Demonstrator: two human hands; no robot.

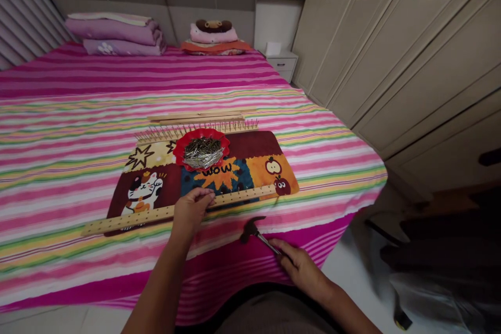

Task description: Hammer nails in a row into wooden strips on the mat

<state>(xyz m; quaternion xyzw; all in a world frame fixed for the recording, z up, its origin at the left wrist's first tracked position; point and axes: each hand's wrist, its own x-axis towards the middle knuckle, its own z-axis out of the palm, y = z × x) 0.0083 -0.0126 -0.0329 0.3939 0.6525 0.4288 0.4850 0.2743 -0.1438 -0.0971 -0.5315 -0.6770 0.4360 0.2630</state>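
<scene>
A long wooden strip [129, 220] lies across the near edge of a cartoon-printed mat [250, 164] on the striped bed. My left hand [190, 212] rests on this strip with its fingertips pinched together; whether they hold a nail I cannot make out. My right hand [301, 267] grips the handle of a small hammer [253, 231], whose dark head hovers just below the strip. A red dish [201, 152] heaped with thin nails sits in the mat's middle. Behind it lies another strip [195, 133] with a row of upright nails.
Two more bare wooden strips [199, 116] lie further back on the striped bedcover [58, 130]. Folded bedding [113, 34] and pillows [214, 39] sit at the headboard. A nightstand [284, 62] and a cream wardrobe [403, 47] stand to the right.
</scene>
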